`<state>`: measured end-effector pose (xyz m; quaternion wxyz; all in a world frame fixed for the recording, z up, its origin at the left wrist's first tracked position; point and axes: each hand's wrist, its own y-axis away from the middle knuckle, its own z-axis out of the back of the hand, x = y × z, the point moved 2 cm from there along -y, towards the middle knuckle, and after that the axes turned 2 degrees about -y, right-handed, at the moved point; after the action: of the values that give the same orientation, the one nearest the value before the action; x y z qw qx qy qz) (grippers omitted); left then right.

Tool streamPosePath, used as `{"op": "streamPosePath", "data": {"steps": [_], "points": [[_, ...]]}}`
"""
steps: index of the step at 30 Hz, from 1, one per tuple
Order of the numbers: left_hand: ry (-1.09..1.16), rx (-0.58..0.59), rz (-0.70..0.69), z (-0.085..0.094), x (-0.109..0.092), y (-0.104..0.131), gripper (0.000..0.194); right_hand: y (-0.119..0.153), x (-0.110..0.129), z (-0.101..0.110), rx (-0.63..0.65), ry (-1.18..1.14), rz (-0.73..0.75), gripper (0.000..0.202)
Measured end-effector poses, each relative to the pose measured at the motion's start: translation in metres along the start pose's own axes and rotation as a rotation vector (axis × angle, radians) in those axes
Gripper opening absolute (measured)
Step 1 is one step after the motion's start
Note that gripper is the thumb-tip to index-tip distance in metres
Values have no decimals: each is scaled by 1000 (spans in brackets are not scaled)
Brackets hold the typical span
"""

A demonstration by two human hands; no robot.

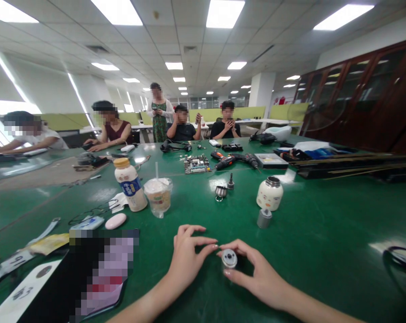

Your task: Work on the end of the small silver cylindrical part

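Note:
My right hand (257, 271) has its thumb and fingers closed around the sides of a small silver electric motor (229, 259), which stands upright with its round end face up. My left hand (189, 251) is just left of it, fingers apart and holding nothing; its thumb and index tips come near my right fingertips. Beyond my right hand, a second grey motor (264, 218) stands in front of a cream bottle (270, 195) without a lid. Farther off, a small metal cup-shaped part (220, 192) lies beside a dark chuck-like part (230, 181).
A milk bottle (130, 186) and a plastic cup with a straw (158, 195) stand at left, behind a pink oval case (116, 220). A circuit board (196, 164) and power drills (225, 162) lie farther back. Several people sit or stand beyond the green table (311, 242).

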<state>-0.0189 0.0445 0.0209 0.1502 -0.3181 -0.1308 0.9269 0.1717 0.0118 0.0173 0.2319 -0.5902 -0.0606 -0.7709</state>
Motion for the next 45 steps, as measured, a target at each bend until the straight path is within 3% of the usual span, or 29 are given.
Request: {"op": "streamPosePath", "data": {"steps": [5,7,10,14,18,24,30,40,45], "points": [[-41,27,8,-8,11,3,23,0,2,1,-6,23,13,30],[-53,27,13,-7,10,3,18,0,3,1,0,33,26,30],[-23,-32,6,1,2,1,8,1,2,1,-2,51,17,33],[117,-110,-100,13,-18,2,11,2,1,0,-13,84,17,31],[183,-37,-142,13,-36,7,16,1,-1,-1,-15,91,34,21],[177,93,-171,13,-44,9,15,0,-1,-1,-17,84,40,14],[300,81,-223,21,-47,13,55,2,0,0,-2,15,43,20],[368,151,-230,12,-47,19,54,2,-1,-2,-14,69,67,15],[338,102,-177,9,-46,17,45,2,-2,-3,-13,83,49,16]]}}
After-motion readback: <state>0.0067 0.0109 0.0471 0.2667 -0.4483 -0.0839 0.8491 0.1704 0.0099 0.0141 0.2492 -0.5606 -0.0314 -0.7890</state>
